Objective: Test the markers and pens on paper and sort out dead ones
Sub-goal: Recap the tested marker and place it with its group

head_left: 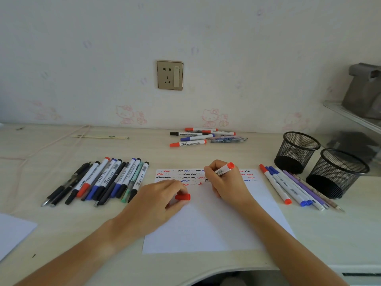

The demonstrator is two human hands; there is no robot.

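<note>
A white paper sheet [208, 228] lies in front of me, its top rows filled with red, black and blue squiggles. My right hand [224, 182] grips a white marker with a red end [223, 170], its tip touching the paper beside a fresh red mark. My left hand [158, 201] rests on the sheet's left side and pinches the marker's red cap [183, 197]. A row of pens and markers [101, 180] lies left of the paper. Several more [292, 187] lie to its right, and another pile [204, 136] sits near the wall.
Two black mesh pen cups [296, 151] [338, 174] stand at the right behind the right-hand pens. Another white sheet [12, 232] pokes in at the left edge. A thin cord [41, 147] and a wrapped stick [99, 137] lie at the back left. The desk's curved front edge [206, 275] is close.
</note>
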